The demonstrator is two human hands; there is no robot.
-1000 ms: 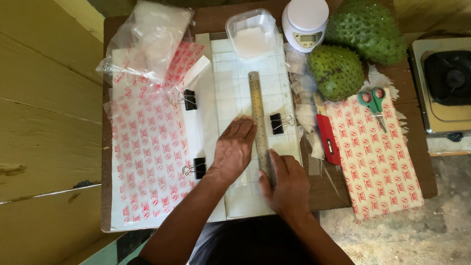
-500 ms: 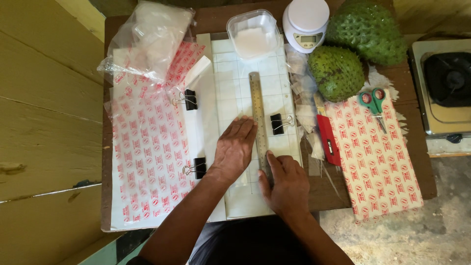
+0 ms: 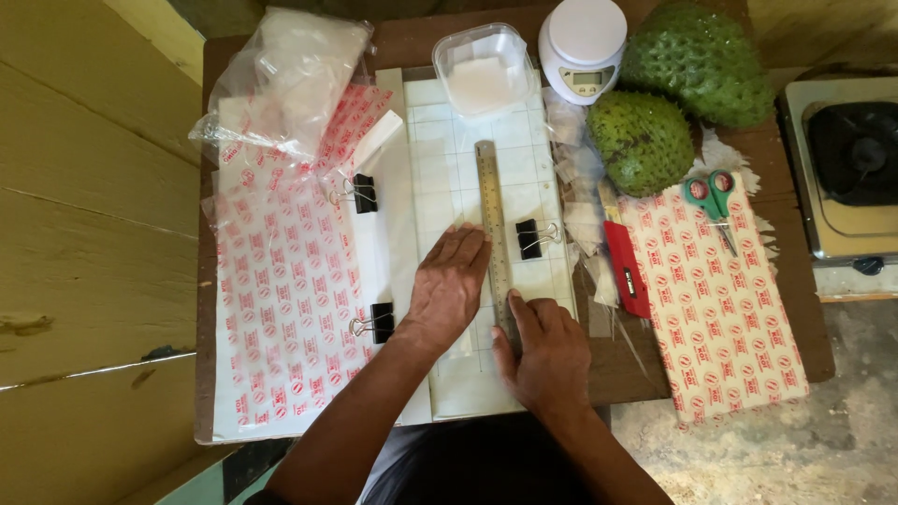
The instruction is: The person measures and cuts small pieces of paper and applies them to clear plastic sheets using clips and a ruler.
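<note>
While the left hand [image 3: 449, 285] lies flat, fingers spread, on the cutting mat [image 3: 449, 122] at mid-frame, touching the left edge of the steel ruler [image 3: 493, 224], the right hand [image 3: 547, 351] sits curled at the ruler's lower end; whether it grips a blade is hidden. This looks like a ruled cut, needing a steady ruler.

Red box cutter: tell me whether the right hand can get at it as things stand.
Probably yes. The red box cutter lies in the open just right of the ruler, nothing on top of it. The right hand rests at the ruler's near end, close by, with only loose plastic scraps between.
</note>
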